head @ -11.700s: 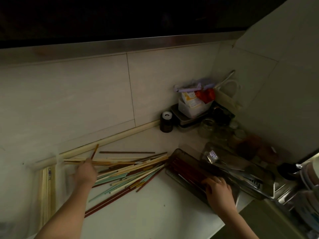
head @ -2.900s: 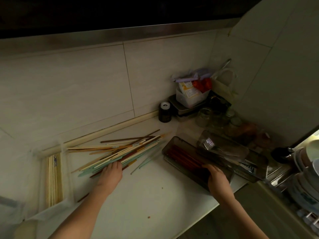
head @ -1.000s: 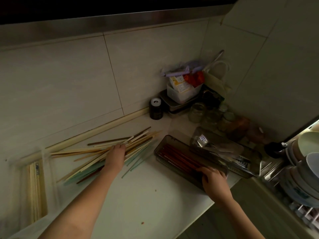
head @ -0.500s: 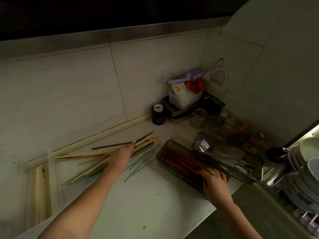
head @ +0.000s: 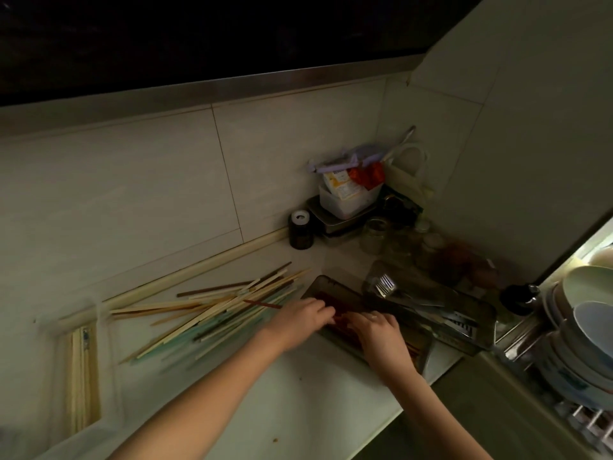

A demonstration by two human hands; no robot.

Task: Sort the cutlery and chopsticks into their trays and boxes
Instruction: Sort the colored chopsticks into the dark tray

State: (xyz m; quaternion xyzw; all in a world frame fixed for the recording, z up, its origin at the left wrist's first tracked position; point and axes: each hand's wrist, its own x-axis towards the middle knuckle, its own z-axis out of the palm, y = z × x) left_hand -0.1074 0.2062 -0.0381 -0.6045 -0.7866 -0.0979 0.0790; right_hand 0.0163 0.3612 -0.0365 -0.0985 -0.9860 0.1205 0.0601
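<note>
My left hand (head: 300,318) grips a dark red chopstick (head: 262,304) in closed fingers, its far end trailing back over the loose pile of chopsticks (head: 212,313) on the counter (head: 298,403). My right hand (head: 378,330) rests curled in the dark tray (head: 335,290) of red chopsticks; whether it grips any I cannot tell. Forks (head: 386,285) lie in the neighbouring tray (head: 477,327).

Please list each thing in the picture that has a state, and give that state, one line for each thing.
left hand: holding a dark red chopstick at the box's left edge
right hand: resting in the box, grip unclear
dark chopstick box: open, red chopsticks inside
cutlery tray: open, fork and other cutlery inside
loose chopsticks: piled unsorted on the counter
clear box: open, pale chopsticks inside
dark jar: upright
</note>
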